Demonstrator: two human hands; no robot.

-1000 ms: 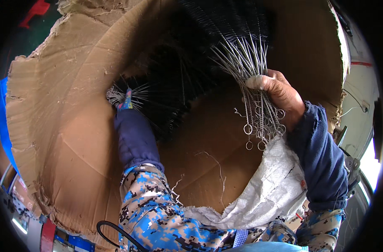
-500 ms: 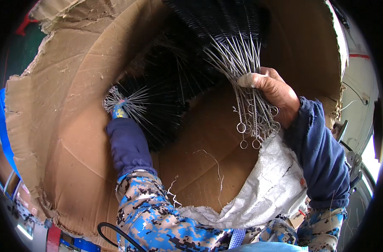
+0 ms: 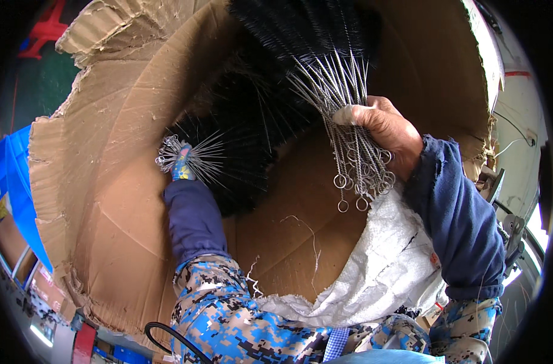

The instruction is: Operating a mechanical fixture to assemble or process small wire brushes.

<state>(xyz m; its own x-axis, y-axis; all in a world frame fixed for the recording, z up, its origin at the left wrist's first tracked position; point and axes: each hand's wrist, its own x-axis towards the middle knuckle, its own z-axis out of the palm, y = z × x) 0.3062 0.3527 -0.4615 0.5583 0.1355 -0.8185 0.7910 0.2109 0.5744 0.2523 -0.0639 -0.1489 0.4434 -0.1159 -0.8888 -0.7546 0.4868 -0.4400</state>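
Note:
My right hand [image 3: 382,130] grips a thick bundle of twisted-wire brushes [image 3: 343,115], their ring ends hanging below my fist and the black bristles fanning upward. My left hand [image 3: 180,167], mostly hidden behind its dark sleeve and a patterned glove, holds a smaller bunch of wire brushes [image 3: 197,159] by the ring ends at the left. Both bundles reach into a pile of black bristle brushes [image 3: 258,109] lying inside a large torn cardboard box [image 3: 113,200].
A white woven sack [image 3: 379,273] lies over the box's near edge under my right forearm. Blue crates [image 3: 10,194] stand at the left. A red object [image 3: 43,33] sits on the dark floor at top left. A black cable [image 3: 167,333] curls below.
Both hands have moved up and deeper into the box. My left hand's bunch has slid left and upward; my right hand has lifted its bundle slightly.

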